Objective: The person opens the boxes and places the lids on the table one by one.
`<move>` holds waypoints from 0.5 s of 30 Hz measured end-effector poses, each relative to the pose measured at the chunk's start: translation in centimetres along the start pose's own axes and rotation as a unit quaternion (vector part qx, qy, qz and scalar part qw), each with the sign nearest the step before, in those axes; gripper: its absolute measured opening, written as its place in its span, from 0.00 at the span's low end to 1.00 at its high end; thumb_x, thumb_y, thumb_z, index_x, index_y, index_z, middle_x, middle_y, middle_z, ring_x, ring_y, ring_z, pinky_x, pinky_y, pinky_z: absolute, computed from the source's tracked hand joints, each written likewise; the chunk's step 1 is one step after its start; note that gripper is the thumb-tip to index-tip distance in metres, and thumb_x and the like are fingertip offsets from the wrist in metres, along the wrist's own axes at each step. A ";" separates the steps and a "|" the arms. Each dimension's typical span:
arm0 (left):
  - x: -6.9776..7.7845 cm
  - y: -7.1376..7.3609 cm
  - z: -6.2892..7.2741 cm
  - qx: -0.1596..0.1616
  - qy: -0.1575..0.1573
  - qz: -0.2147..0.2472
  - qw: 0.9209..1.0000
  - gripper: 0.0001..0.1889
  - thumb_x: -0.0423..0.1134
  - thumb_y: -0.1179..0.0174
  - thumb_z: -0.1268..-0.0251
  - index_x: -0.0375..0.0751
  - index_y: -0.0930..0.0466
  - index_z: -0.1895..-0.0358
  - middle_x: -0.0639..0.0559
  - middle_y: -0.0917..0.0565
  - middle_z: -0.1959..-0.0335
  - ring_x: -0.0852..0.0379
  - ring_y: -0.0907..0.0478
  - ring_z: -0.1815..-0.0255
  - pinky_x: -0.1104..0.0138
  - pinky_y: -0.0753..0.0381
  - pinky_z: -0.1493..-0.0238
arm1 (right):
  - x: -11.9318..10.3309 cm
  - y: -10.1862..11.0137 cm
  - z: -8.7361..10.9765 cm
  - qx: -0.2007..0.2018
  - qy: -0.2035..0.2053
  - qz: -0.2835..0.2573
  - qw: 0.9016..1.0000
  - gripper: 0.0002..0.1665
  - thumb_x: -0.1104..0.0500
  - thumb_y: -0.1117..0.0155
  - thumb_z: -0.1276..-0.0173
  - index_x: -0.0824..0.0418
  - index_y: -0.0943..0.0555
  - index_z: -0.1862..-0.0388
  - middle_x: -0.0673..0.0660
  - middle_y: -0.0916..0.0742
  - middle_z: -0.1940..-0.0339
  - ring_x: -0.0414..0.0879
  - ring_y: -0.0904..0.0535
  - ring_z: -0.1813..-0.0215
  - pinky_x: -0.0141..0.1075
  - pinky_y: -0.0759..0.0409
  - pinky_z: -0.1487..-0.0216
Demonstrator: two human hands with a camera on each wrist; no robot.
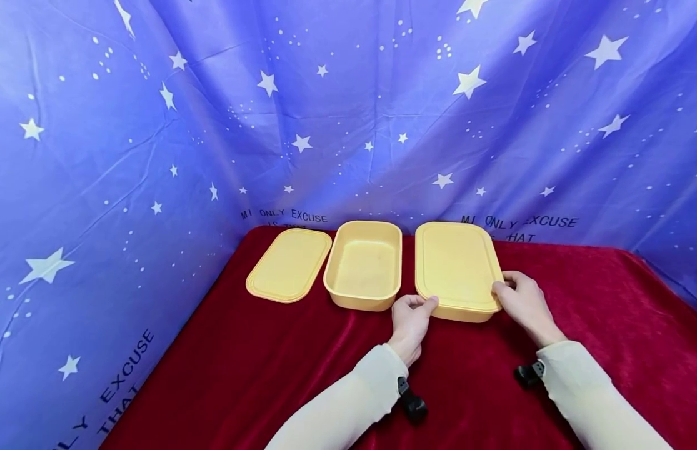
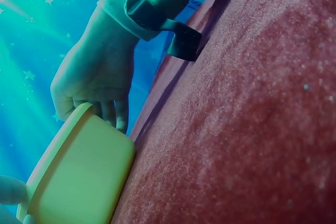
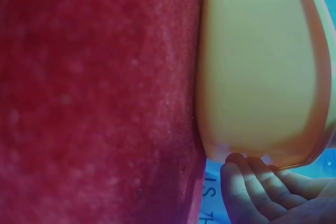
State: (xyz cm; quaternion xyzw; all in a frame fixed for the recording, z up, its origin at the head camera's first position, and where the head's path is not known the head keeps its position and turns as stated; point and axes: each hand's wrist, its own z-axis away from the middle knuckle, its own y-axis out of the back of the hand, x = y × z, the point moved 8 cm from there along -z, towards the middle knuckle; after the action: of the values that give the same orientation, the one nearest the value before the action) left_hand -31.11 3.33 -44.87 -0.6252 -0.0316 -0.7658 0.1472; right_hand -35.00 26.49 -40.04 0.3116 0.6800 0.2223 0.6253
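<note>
A yellow lidded food container [image 1: 457,269] stands on the red cloth, its lid seated over the top. At its near left corner my left hand [image 1: 411,322] grips the edge, thumb on the lid. My right hand [image 1: 527,306] grips the right side near the front corner, thumb on the lid. In the right wrist view, the right hand's fingers [image 3: 262,187] lie against the container's side wall [image 3: 257,77]. The left wrist view shows the right hand [image 2: 97,72] across the container's wall [image 2: 84,171], with the left fingers [image 2: 11,190] at the lower left edge.
An open yellow container [image 1: 364,300] stands left of the lidded one. Beside it a loose yellow lid [image 1: 290,265] lies flat. Red cloth [image 1: 241,375] covers the table, and a blue star-patterned curtain [image 1: 348,125] hangs behind and to the left.
</note>
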 end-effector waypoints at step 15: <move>0.0 0.1 0.3 -0.011 -0.003 -0.009 1.000 0.11 0.38 0.30 0.46 0.41 0.26 0.74 0.53 0.29 0.74 0.57 0.32 0.70 0.66 0.32 0.64 | 0.0 0.2 0.3 0.011 0.007 -0.001 1.000 0.24 0.60 0.50 0.36 0.72 0.26 0.44 0.66 0.16 0.58 0.53 0.23 0.58 0.36 0.28 0.61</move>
State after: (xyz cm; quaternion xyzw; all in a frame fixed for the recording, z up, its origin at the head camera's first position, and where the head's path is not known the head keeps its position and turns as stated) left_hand -30.84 3.31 -44.85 -0.6285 -0.0286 -0.7657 0.1335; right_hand -34.72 26.61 -39.92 0.3162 0.6872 0.2161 0.6173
